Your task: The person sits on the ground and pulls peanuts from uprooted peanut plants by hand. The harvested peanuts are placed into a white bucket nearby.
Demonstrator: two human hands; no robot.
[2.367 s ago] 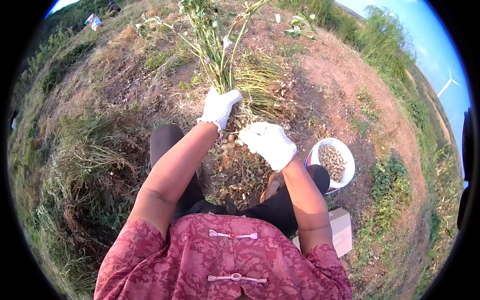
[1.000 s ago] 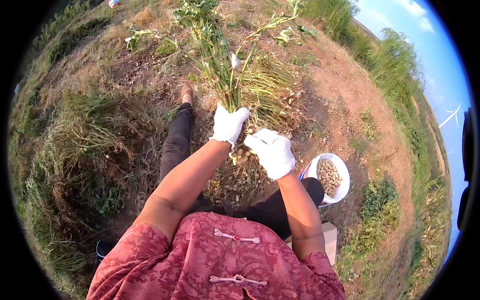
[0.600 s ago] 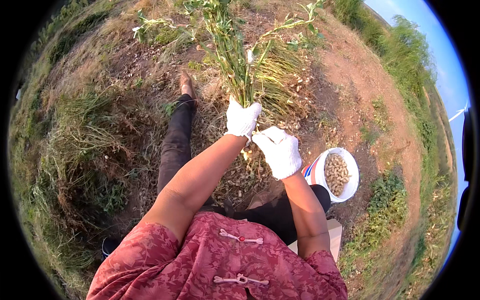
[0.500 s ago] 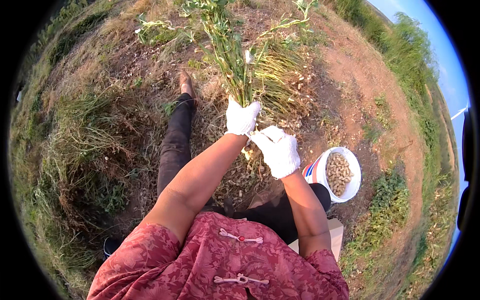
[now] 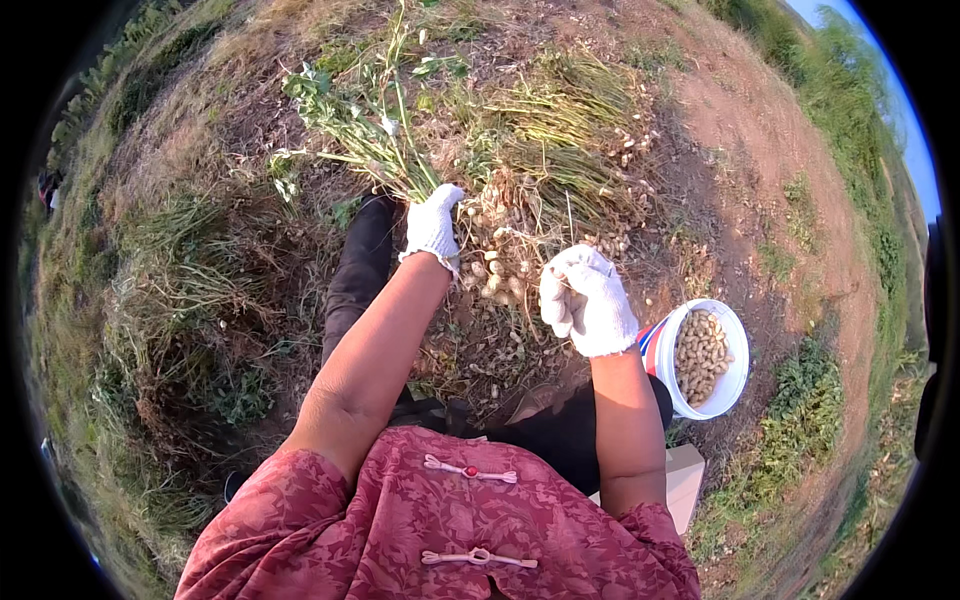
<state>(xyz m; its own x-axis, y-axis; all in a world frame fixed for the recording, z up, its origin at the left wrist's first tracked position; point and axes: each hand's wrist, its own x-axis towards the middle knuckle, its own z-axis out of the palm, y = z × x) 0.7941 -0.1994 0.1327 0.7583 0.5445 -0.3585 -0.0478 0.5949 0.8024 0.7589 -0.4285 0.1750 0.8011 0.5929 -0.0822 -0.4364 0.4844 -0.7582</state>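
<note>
My left hand (image 5: 432,226), in a white glove, grips the stems of a peanut plant (image 5: 372,135) whose green tops point up and left. Its roots hang to the right of that hand with several pale peanut pods (image 5: 497,270) on them. My right hand (image 5: 584,299), also in a white glove, is held just right of the pods with its fingers curled; whether it pinches a pod I cannot tell. A white bucket (image 5: 735,345) partly filled with peanut pods stands on the ground to the right of my right forearm.
A pile of pulled plants (image 5: 560,150) with more pods lies on the soil beyond my hands. My legs in dark trousers (image 5: 355,285) stretch forward. A pale box (image 5: 682,478) sits under my right side. Dry grass (image 5: 170,300) spreads left, green weeds (image 5: 800,400) right.
My left hand has tipped the plant from upright over to the left, swinging its roots and pods up toward my right hand. My right hand has shifted slightly right of the roots.
</note>
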